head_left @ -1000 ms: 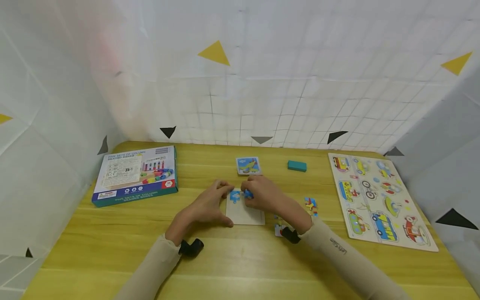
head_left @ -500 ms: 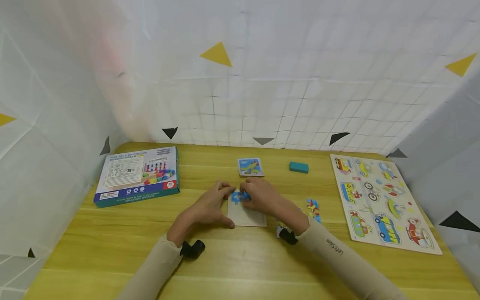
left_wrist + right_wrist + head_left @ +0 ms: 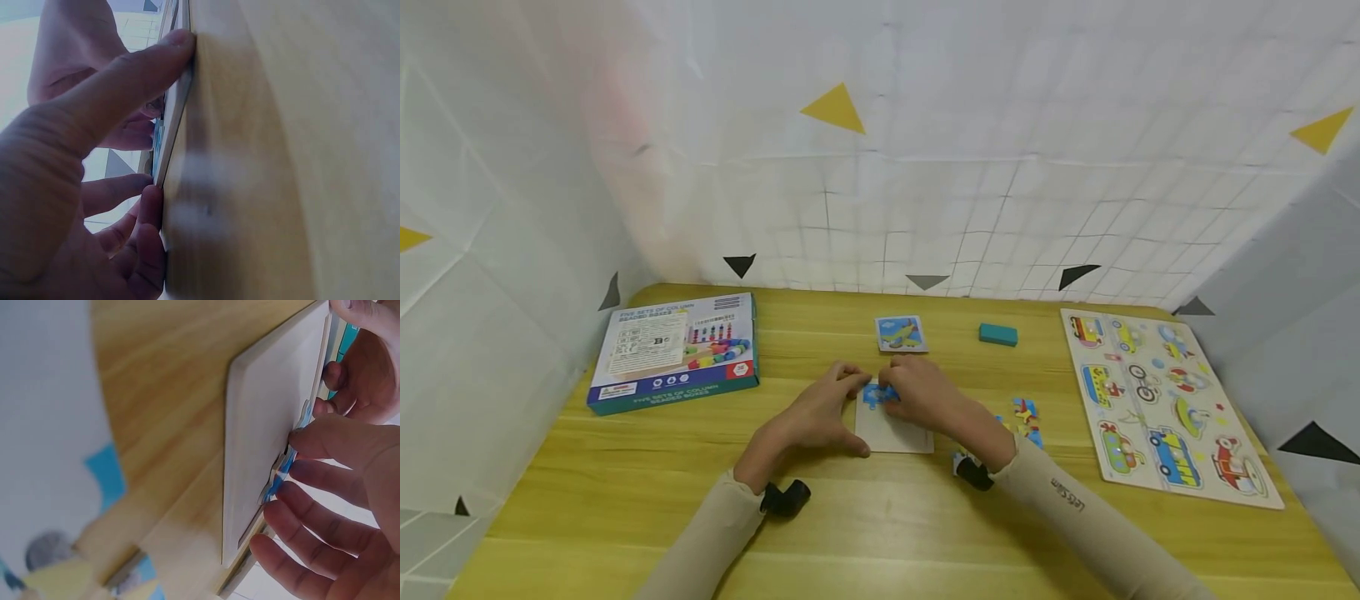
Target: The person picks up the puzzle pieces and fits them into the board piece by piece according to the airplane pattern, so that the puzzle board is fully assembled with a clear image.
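Observation:
In the head view my left hand (image 3: 820,412) holds the left side of a small pale puzzle board (image 3: 891,433), thumb at the near corner and fingers at the far one. My right hand (image 3: 925,392) is over the board's far edge. There it pinches a blue puzzle piece (image 3: 279,477), seen in the right wrist view lying against the board, partly covered by my fingers. Another blue puzzle piece (image 3: 871,395) lies in the board's far left corner. The left wrist view shows my left thumb and fingertips against the board's edge (image 3: 178,115).
Several loose puzzle pieces (image 3: 1026,417) lie right of the board, partly behind my right forearm. An airplane picture card (image 3: 901,333) and a teal block (image 3: 997,335) are farther back. A boxed bead set (image 3: 673,354) is at left, a vehicle peg board (image 3: 1168,408) at right.
My right hand has shifted slightly, bringing its blue piece left against the corner piece, with the gap between them closing. My left hand keeps its hold on the board.

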`<move>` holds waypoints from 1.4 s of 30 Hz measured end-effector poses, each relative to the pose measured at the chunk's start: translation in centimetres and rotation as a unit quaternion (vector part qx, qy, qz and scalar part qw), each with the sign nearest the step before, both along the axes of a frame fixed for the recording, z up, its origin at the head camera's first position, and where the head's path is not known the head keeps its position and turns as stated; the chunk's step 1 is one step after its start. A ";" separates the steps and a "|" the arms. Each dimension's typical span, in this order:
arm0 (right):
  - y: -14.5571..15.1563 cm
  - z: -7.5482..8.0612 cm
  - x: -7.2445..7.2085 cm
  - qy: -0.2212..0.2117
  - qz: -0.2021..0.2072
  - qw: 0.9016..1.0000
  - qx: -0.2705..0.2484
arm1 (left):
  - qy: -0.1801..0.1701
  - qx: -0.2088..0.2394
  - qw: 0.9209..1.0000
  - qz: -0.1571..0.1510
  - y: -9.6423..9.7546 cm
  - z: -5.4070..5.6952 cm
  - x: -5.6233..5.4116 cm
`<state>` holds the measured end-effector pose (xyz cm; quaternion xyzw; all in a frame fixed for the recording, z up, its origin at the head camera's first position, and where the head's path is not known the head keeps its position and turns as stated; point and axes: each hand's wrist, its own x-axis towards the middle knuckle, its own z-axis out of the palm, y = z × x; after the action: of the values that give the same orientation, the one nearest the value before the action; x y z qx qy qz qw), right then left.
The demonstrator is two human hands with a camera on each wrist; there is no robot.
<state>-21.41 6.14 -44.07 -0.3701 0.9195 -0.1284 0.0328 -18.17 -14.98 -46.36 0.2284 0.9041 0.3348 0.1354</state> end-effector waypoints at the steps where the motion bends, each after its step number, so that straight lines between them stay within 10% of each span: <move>1: 0.0 0.0 0.0 -0.002 0.000 1.000 -0.002 | 0.000 0.000 1.000 0.000 0.0 0.0 0.0; 42: -0.5 0.2 0.8 0.061 0.004 0.998 0.024 | 0.008 0.015 1.000 -0.001 0.1 0.1 0.2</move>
<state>-20.64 5.63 -43.83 -0.3799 0.9211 -0.0837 -0.0138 -17.97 -14.90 -46.27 0.2346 0.8997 0.3464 0.1249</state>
